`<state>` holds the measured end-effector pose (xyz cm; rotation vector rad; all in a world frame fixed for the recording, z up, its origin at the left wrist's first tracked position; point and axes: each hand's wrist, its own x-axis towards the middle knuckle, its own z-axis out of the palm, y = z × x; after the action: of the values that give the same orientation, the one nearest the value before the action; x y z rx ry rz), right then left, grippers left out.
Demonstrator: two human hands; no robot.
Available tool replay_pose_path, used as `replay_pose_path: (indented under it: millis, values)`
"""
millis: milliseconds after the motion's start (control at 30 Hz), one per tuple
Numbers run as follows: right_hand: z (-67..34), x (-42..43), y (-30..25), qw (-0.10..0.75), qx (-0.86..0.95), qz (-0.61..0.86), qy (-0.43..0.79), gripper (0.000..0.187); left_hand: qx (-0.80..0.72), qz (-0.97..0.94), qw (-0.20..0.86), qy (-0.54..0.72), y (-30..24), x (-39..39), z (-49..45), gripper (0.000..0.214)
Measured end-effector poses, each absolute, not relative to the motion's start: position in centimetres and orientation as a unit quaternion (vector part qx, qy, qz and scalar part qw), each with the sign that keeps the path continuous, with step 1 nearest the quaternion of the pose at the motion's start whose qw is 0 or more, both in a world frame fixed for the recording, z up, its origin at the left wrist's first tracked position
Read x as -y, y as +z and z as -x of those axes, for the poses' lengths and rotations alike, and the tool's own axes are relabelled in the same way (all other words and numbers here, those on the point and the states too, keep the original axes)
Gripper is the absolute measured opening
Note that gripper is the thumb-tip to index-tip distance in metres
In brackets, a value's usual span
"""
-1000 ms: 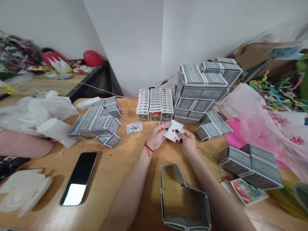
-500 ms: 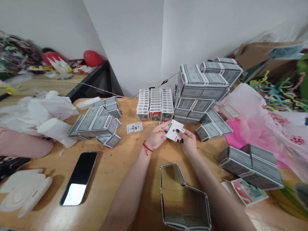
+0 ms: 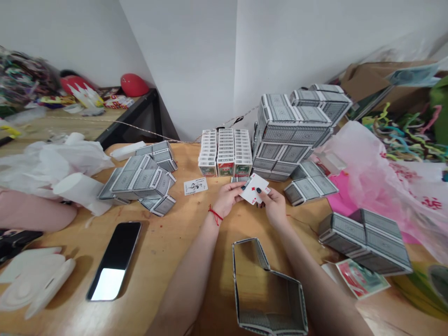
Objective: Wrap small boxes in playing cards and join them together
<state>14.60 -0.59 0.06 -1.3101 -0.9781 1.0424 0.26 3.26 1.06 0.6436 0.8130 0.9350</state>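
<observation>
One phone (image 3: 115, 261) lies on the tabletop (image 3: 164, 261), nearer than the left hand (image 3: 224, 198) and well to its left; beyond it, also left of that hand, sits a clump of folded-card blocks (image 3: 135, 179). Just left of the same hand, a joker card (image 3: 196, 186) lies flat. Directly past the left hand stand three rows of card packs (image 3: 226, 156); whether they are full, I cannot tell from this angle. The left hand pinches the left edge of a few playing cards (image 3: 252, 188), an ace of diamonds on top and a two peeking out. The right hand (image 3: 275, 205) lays its thumb on the ace, so both hands meet on these cards. They should feel light, thin and springy, slick-faced and easily creased; the edges look like the best hold. Nearer, between the forearms, rests a hollow card frame (image 3: 287, 322), tabletop showing through it. Past the right hand rises a block tower (image 3: 294, 133); farther right come a plastic bag (image 3: 364, 158) and a cardboard box (image 3: 367, 86), flaps spread.
</observation>
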Motion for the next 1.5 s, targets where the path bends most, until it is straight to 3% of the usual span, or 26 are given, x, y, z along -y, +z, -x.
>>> replay_pose_path:
  millis: [667, 1167, 1500]
  values:
    - [-13.8, 1.1, -0.1, 0.478, 0.495, 0.544, 0.48, 0.036, -0.469, -0.338, 0.628, 0.521, 1.4, -3.2, -1.4, 0.016]
    - [-13.8, 0.8, 0.0, 0.586, 0.38, 0.56, 0.445, 0.034, -0.423, -0.334, 0.701, 0.467, 1.0, -3.0, -1.4, 0.033]
    - [-14.3, 0.7, 0.2, 0.626, 0.348, 0.585, 0.38, 0.033, -0.4, -0.331, 0.739, 0.428, 1.5, -2.4, -1.5, 0.025]
